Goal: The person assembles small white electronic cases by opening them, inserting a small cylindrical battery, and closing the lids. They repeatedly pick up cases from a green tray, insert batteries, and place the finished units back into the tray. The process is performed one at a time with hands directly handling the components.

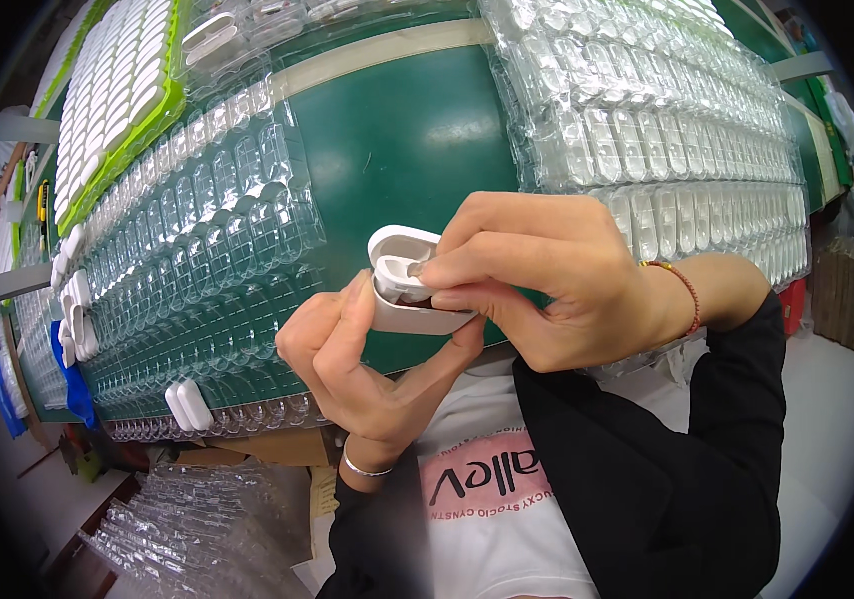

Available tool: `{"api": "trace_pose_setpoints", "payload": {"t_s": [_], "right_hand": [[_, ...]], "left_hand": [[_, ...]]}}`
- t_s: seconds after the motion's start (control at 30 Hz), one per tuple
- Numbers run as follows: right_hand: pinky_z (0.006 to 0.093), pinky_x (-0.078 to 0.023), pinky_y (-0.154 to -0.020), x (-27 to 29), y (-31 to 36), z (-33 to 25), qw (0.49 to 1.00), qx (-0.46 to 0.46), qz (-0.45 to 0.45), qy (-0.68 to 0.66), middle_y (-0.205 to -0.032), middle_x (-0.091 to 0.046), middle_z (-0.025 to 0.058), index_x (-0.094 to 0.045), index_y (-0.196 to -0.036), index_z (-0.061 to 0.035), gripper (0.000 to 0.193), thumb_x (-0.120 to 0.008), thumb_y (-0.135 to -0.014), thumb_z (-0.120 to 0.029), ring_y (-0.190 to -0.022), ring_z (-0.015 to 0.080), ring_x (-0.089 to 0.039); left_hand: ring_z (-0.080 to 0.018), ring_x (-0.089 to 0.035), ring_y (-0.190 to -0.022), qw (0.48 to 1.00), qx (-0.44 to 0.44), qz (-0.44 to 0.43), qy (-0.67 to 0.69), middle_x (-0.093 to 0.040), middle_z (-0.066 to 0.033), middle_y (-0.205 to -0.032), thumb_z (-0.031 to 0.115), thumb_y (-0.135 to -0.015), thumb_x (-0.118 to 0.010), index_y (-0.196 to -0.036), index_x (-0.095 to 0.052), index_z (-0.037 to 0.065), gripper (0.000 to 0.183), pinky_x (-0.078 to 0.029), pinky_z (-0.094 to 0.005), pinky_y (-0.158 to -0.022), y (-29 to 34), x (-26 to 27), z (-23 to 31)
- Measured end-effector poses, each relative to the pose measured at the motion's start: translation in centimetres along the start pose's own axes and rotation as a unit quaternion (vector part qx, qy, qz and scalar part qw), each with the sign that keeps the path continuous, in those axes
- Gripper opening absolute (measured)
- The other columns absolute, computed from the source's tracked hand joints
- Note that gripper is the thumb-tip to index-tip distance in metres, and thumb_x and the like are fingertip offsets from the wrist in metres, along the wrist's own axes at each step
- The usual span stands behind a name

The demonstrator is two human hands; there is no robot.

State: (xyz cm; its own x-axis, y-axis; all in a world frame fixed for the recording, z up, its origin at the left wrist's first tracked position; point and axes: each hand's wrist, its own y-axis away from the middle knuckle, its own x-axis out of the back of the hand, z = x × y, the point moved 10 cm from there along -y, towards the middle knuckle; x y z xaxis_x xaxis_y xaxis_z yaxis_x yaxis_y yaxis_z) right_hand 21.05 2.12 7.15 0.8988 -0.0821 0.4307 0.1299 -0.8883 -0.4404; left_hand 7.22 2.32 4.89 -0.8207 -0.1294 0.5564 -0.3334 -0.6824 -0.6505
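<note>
My left hand (362, 374) grips a white earbud case (415, 318) from below, fingers and thumb on its sides. The case's hinged lid stands open, tilted back. Inside the mouth of the case sits a white moulded insert (394, 280), raised above the rim and at a slant. My right hand (557, 275) pinches the insert's right side between thumb and fingers, and its fingertips hide part of it. Something dark shows in the gap below the insert, too small to make out. Both hands are over the near edge of the green table (397, 140).
Clear plastic blister trays (207, 220) cover the table's left side. More stacked trays (647, 130) fill the right. A green-edged tray (112, 110) of white pieces stands far left. Two white pieces (188, 405) lie near the front edge. Plastic trays (207, 529) are piled below left.
</note>
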Motion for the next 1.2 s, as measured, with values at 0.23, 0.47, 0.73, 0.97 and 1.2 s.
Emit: {"api": "trace_pose_setpoints", "payload": {"t_s": [0.23,0.47,0.73,0.97,1.2], "right_hand": [[0.0304,-0.052,-0.057,-0.7,0.3,0.1,1.000,0.001,-0.025,0.008,-0.086,-0.067,0.0146,-0.067,-0.095,0.0023,0.022,-0.070,-0.075,0.010,-0.070,0.0275,-0.067],[0.0391,-0.047,-0.056,-1.1,0.4,0.1,0.999,0.023,-0.025,0.018,-0.083,-0.059,0.0099,-0.062,-0.097,-0.0029,0.029,-0.062,-0.070,0.006,-0.071,0.0313,-0.061],[0.0333,-0.055,-0.070,-1.0,0.0,-0.5,0.998,0.023,-0.060,0.014,-0.095,-0.066,0.0158,-0.068,-0.107,0.0011,0.035,-0.066,-0.075,0.014,-0.083,0.0311,-0.067],[0.0322,-0.051,-0.087,-2.3,0.2,3.9,0.925,-0.227,-0.059,-0.300,-0.103,-0.066,0.0079,-0.059,-0.124,0.0040,0.036,-0.056,-0.101,-0.024,-0.105,0.0183,-0.061],[0.0278,-0.052,-0.073,-4.3,1.7,5.0,0.864,-0.333,-0.119,-0.358,-0.094,-0.070,0.0059,-0.065,-0.115,0.0033,0.037,-0.064,-0.097,-0.029,-0.084,0.0092,-0.063]], "left_hand": [[-0.0247,-0.055,-0.095,1.000,0.001,0.003,-0.014,-0.052,-0.0088,-0.108,0.022,-0.055,-0.096,-0.124,-0.053,0.004,0.083,-0.046,-0.0361,-0.078,-0.1,0.1,0.1],[-0.0256,-0.054,-0.093,1.000,0.031,-0.003,-0.002,-0.052,-0.0102,-0.107,0.018,-0.055,-0.096,-0.123,-0.053,0.001,0.082,-0.046,-0.0359,-0.075,-0.2,0.1,-0.1],[-0.0252,-0.054,-0.095,0.999,0.042,0.015,-0.003,-0.052,-0.0102,-0.108,0.018,-0.055,-0.096,-0.122,-0.052,0.002,0.082,-0.047,-0.0359,-0.076,-0.1,0.2,-0.6],[-0.0219,-0.054,-0.097,0.992,0.048,0.091,0.067,-0.049,-0.0098,-0.111,0.014,-0.049,-0.098,-0.123,-0.043,0.003,0.093,-0.048,-0.0307,-0.077,-0.1,1.4,-0.2],[-0.0271,-0.056,-0.110,0.980,0.094,0.031,0.171,-0.050,-0.0184,-0.126,0.014,-0.069,-0.087,-0.133,-0.038,-0.003,0.083,-0.049,-0.0321,-0.085,0.8,1.2,-2.4]]}}
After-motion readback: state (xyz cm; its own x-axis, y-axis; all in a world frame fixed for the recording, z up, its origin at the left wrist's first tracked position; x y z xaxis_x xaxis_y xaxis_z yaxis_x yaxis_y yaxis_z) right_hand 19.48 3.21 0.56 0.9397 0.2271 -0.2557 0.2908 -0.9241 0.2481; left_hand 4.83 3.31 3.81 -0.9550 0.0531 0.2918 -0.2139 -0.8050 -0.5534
